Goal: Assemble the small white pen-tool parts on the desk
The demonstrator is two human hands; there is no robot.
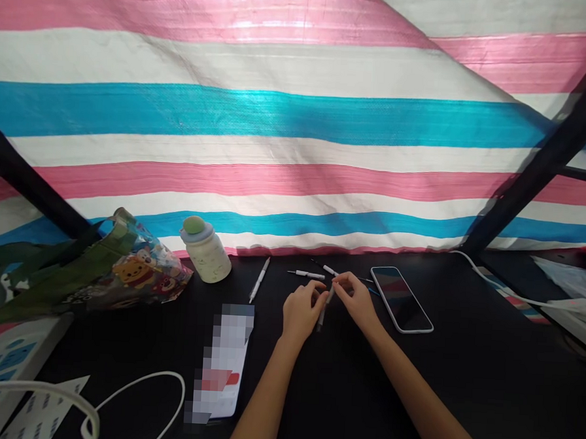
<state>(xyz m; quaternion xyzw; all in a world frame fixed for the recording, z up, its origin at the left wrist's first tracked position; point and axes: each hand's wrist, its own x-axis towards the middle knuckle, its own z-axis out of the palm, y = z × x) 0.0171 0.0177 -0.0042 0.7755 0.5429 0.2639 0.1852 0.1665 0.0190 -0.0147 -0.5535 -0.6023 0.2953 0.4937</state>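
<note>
A slim grey pen (322,320) slants between my two hands at the middle of the black table. My left hand (302,310) is closed, its thumb and fingers pinching the pen's side. With bent fingertips, my right hand (356,303) grips the pen's upper end; the exact grip is partly hidden by the fingers. Just beyond my hands lie a white pen piece (308,274) with a thin dark tip and a second white pen piece (329,270). A whole white pen (259,280) rests farther left.
On the right lies a phone (401,300) with a dark screen. A lit phone (226,373) is left of my forearm. Behind it stand a bottle (205,251) and a cartoon-print bag (138,270). White cables (171,375) and a power strip (31,343) occupy the left edge. Striped sheeting (298,115) hangs behind.
</note>
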